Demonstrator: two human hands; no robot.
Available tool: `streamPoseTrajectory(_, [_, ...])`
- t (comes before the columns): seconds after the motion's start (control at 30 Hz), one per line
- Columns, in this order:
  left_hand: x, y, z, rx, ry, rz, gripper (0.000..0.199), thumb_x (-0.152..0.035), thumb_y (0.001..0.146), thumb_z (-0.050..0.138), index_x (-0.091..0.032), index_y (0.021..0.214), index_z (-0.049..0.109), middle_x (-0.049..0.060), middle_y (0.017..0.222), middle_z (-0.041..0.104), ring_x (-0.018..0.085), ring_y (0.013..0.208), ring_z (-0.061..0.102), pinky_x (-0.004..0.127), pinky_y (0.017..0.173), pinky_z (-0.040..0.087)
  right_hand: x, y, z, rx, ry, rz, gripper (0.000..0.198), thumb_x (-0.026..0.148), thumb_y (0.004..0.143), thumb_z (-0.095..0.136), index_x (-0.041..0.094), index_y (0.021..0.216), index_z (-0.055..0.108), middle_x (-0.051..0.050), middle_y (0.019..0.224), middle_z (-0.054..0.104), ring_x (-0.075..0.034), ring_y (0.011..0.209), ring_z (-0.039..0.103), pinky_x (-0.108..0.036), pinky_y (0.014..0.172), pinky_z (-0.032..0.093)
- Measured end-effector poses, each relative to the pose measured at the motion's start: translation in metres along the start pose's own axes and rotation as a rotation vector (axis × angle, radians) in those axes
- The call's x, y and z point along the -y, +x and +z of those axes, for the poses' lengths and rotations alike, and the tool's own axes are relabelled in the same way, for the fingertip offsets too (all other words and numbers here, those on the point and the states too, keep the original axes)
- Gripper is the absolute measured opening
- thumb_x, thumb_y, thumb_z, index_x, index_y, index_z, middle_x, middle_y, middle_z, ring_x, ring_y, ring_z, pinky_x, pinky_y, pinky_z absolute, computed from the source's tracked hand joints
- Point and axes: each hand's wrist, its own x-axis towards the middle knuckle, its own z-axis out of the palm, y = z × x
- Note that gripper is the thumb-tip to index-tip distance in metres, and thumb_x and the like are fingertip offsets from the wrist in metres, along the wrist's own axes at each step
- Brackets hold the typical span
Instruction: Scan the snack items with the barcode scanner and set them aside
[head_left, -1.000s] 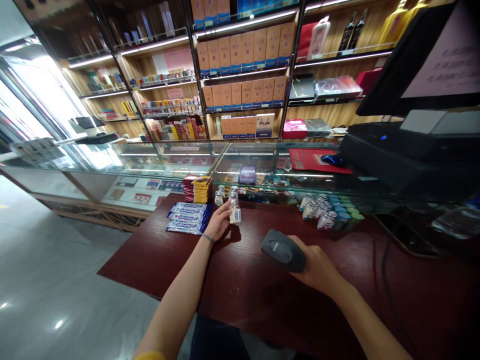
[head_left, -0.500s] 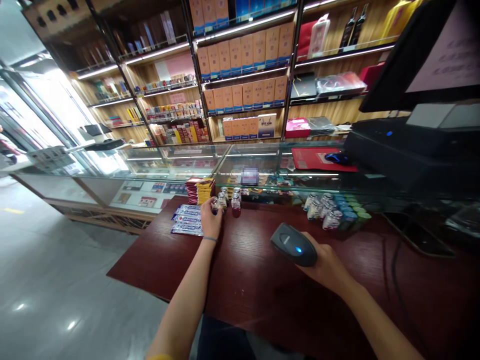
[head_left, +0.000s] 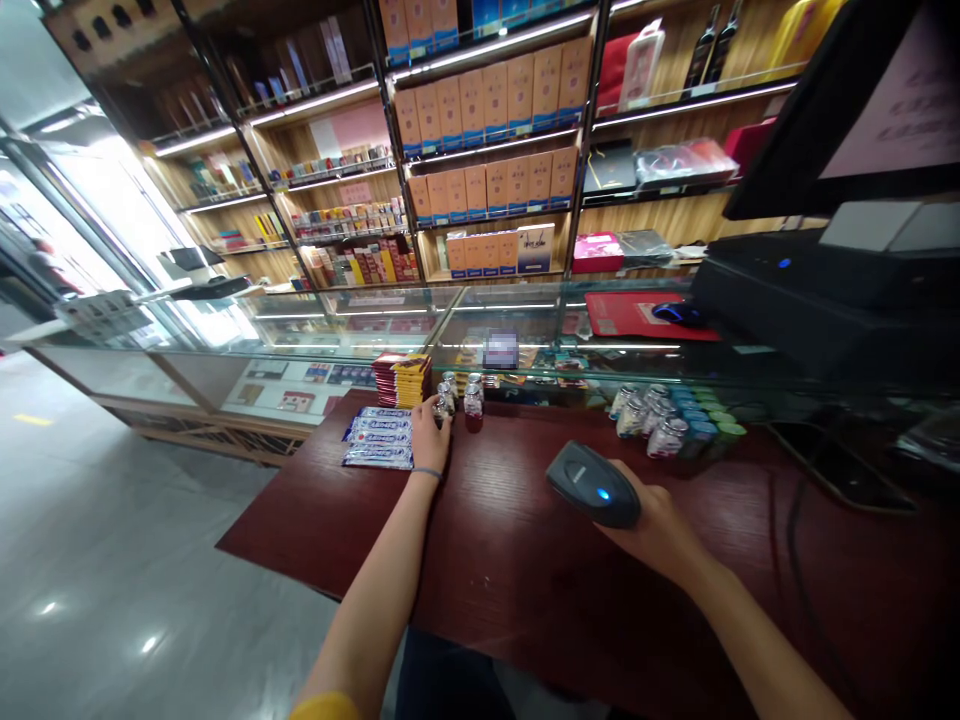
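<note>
Left hand (head_left: 430,437): bare, grey band at the wrist, reaching forward, fingers bent to a narrow gap at a small silver-capped bottle (head_left: 441,407); the fingers partly hide the bottle, and whether they grip it or have let go cannot be told. Right hand (head_left: 651,515): closed around a dark grey plastic handheld scanner (head_left: 592,485), held above the surface, head pointing to the left. Changes on record: one second ago the left hand had a pale-labelled bottle out in front of the others, and the scanner's lamp was dark; half a second ago the hand was already back at the left-hand bottles and the lamp was blue. Both conditions hold now. Judged from this, that bottle has probably been scanned and returned to its group. Bottle location: far edge of the dark red-brown wooden surface (head_left: 510,560), among similar bottles, just right of the upright stack of red and yellow packets (head_left: 403,380). Adjacent: a silver-capped bottle with dark purple lower part (head_left: 473,397), standing apart from the fingers. Nearer the wrist: flat blue-and-white foil packets (head_left: 379,440), laid in a row. Well to the right, beyond the scanner: a second cluster of silver-capped bottles (head_left: 652,420), beside blue and green cylindrical containers (head_left: 701,420). Behind: a glass display case (head_left: 360,325).
</note>
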Motion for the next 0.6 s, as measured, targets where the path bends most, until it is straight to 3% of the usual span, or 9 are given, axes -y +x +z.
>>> streamPoseTrajectory(0.37, [0.000,-0.003,0.001,-0.048,0.005,0.044,0.060,-0.019,0.081,0.069,-0.021,0.138,0.050,0.015,0.133,0.042,0.031,0.133,0.044,0.049,0.114,0.039,-0.004,0.001,-0.002,-0.056,0.002,0.064,0.041,0.032,0.080,0.065,0.026,0.119,0.054,-0.002,0.083,0.077,-0.024,0.073,0.077,-0.024,0.060,0.052])
streamPoseTrajectory(0.5, [-0.009,-0.003,-0.002,-0.118,0.018,0.086,0.056,-0.024,0.084,0.069,-0.020,0.137,0.052,0.016,0.139,0.039,0.033,0.138,0.039,0.052,0.117,0.035,-0.017,0.002,-0.003,-0.188,-0.021,0.207,0.044,0.033,0.074,0.068,0.027,0.117,0.058,-0.003,0.088,0.078,-0.027,0.082,0.077,-0.028,0.066,0.055])
streamPoseTrajectory(0.6, [-0.023,-0.004,-0.004,-0.231,-0.002,0.143,0.049,-0.031,0.087,0.068,-0.018,0.133,0.054,0.017,0.139,0.041,0.032,0.136,0.040,0.053,0.117,0.034,-0.031,0.002,-0.010,-0.372,0.018,0.288,0.051,0.037,0.071,0.071,0.023,0.119,0.060,-0.008,0.094,0.079,-0.029,0.088,0.076,-0.032,0.071,0.058])
